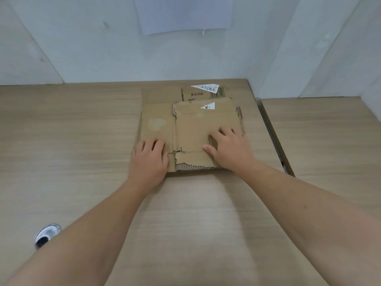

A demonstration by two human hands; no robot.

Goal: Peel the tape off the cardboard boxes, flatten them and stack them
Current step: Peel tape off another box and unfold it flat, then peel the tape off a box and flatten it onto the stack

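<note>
1. The top box (191, 129) lies flattened on the far middle of the table (72, 131). Its near edge is torn and shows the corrugation. A small white label (208, 105) sits near its far right corner.
2. A lower box (198, 94), also flat, lies under it. It sticks out at the far side, where it shows dark print and a barcode label (207, 87).
3. The left hand (149, 159) rests palm down on the near left corner of the top box. Its fingers lie nearly straight on the cardboard and grip nothing.
4. The right hand (231, 149) rests palm down on the near right part of the same box. Its fingers are spread, the thumb points left, and it holds nothing.
5. Both forearms are bare and reach in from the near edge.
6. A round metal fitting (47, 234) is set in the tabletop near the left forearm.
7. A second table (329, 131) stands to the right, with a narrow gap between the two.
8. White walls (92, 48) close the far side, and a pale sheet (185, 15) hangs on the one straight ahead.
</note>
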